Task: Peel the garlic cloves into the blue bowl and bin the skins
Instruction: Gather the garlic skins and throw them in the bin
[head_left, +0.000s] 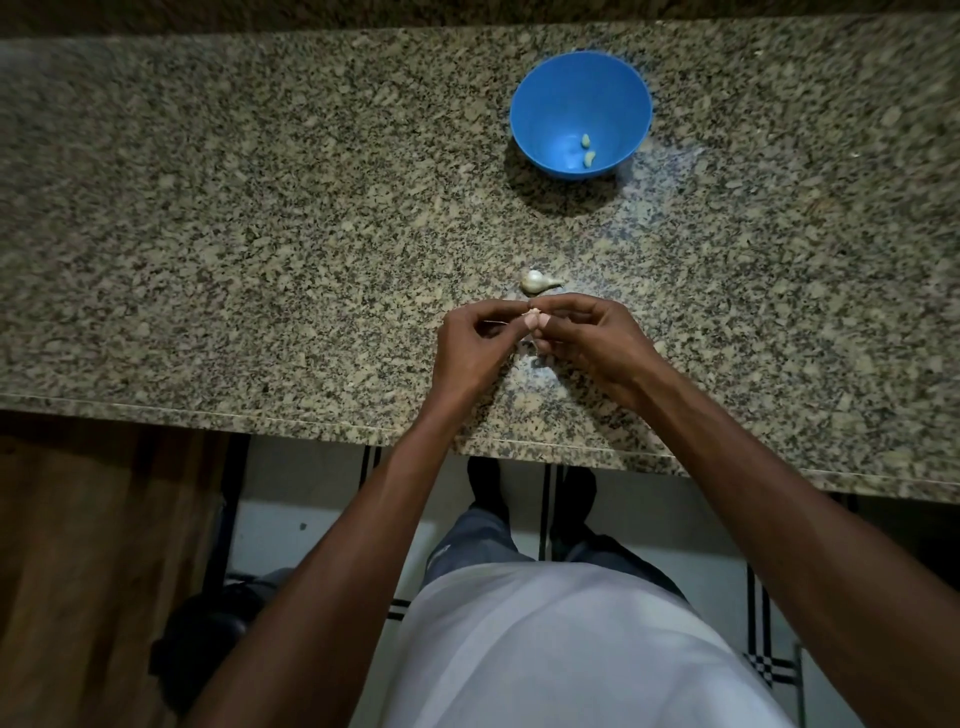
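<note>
Holding two peeled cloves (587, 150): blue bowl (540, 104)

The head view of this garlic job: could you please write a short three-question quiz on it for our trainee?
1. How many peeled cloves lie in the blue bowl?
2. True or false: the unpeeled clove on the counter lies between the hands and the bowl.
3. What are the left hand and right hand pinching together: A a knife, B a garlic clove, C a spoon?

Key: 1 two; 2 true; 3 B.
</note>
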